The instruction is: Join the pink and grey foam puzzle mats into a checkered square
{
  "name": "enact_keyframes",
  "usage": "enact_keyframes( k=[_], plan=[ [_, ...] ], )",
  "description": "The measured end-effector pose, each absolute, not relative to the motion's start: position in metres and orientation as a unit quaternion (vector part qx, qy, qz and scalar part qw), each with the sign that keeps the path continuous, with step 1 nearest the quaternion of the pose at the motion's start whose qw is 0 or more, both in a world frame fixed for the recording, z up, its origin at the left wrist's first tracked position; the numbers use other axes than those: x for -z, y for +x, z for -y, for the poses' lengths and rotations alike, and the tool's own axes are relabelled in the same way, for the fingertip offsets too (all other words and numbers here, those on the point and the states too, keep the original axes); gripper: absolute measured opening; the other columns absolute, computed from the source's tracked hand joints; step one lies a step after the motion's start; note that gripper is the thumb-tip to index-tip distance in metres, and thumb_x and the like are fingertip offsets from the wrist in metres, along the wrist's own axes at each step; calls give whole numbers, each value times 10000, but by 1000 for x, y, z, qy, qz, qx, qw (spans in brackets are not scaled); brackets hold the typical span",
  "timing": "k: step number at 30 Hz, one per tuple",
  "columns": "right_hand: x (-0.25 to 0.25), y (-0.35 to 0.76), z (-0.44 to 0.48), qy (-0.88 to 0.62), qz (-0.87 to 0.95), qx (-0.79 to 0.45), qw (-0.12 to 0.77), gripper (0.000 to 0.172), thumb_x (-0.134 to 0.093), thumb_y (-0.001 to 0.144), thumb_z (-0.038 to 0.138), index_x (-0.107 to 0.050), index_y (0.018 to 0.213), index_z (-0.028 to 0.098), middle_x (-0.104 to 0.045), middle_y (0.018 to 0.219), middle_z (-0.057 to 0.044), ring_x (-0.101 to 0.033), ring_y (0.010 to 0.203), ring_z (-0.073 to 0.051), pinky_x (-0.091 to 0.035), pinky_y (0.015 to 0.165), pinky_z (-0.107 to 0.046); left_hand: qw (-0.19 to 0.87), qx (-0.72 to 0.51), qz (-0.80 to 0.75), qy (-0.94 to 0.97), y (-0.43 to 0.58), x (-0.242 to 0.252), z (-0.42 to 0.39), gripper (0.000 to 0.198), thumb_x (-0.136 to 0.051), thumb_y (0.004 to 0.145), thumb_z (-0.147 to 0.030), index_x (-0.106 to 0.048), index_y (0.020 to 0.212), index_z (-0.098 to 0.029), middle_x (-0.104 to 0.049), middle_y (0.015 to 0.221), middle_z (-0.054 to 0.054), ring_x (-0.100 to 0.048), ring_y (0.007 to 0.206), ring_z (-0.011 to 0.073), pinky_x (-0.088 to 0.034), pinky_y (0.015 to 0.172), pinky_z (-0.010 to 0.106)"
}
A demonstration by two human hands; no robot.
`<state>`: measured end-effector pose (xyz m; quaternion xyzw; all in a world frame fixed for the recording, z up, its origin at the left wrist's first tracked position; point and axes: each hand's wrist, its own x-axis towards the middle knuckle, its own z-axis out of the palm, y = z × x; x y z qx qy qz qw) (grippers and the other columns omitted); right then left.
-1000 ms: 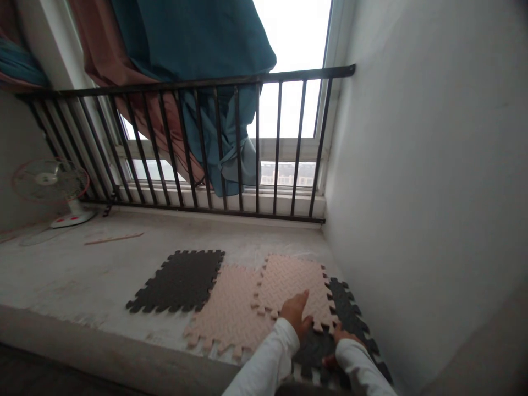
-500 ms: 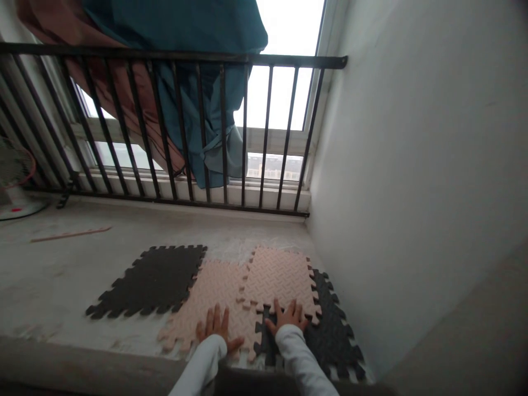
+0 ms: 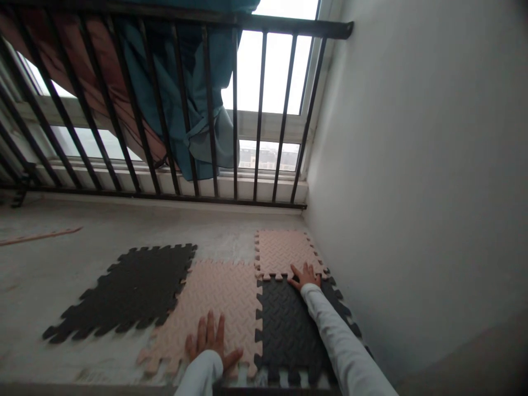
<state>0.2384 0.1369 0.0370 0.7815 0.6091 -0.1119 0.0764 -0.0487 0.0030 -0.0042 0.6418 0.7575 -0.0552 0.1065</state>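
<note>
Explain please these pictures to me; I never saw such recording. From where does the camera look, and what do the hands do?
One camera worn on a person's head took these pictures, looking forward and down, so both hands are that person's own. The left hand lies flat on a pink foam puzzle tile. The right hand rests where another pink tile meets a dark tile. Neither hand holds anything. A second dark tile lies on the concrete floor, before a black metal railing.
</note>
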Motion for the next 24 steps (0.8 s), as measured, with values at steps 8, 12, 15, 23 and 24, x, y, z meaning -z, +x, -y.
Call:
enact_keyframes(
  k=[8, 12, 15, 23, 24],
  plan=[
    [-32, 253, -169, 791, -600, 89, 78, 663, -268, 702, 686, -158, 1297, 414, -79, 1440, -38, -29, 1295, -264, -119, 969, -539, 92, 59, -772, 626, -47, 11, -1, 832, -526, 576, -597, -245, 1294, -285, -119, 1423, 58, -37, 1286, 329, -46, 969, 587],
    [-29, 250, -174, 796, -595, 85, 67, 666, -240, 703, 691, -161, 1299, 407, -80, 1439, -43, -29, 1295, -266, -106, 965, -549, 72, 54, -774, 627, -48, 20, -1, 835, -535, 572, -590, -247, 1294, -285, -115, 1425, 59, -24, 1287, 329, -36, 970, 586],
    [-27, 249, -178, 797, -595, 86, 63, 675, -226, 695, 701, -158, 1300, 407, -76, 1439, -48, -25, 1294, -273, -94, 966, -549, 81, 56, -772, 628, -48, 15, -1, 842, -538, 569, -594, -247, 1295, -281, -120, 1425, 63, -25, 1285, 336, -38, 971, 585],
    [-21, 248, -187, 799, -592, 80, 70, 691, -191, 681, 721, -125, 1300, 419, -45, 1441, -63, 13, 1291, -287, -4, 952, -589, 87, 55, -768, 632, -50, 14, 0, 830, -512, 586, -607, -236, 1299, -283, -116, 1426, 63, -24, 1287, 328, -32, 971, 584],
    [-20, 248, -188, 799, -592, 81, 69, 695, -187, 681, 721, -123, 1302, 414, -40, 1441, -64, 17, 1291, -288, -6, 954, -585, 81, 49, -768, 633, -51, 17, 0, 830, -516, 583, -608, -244, 1297, -283, -124, 1425, 63, -25, 1286, 333, -32, 969, 589]
  ],
)
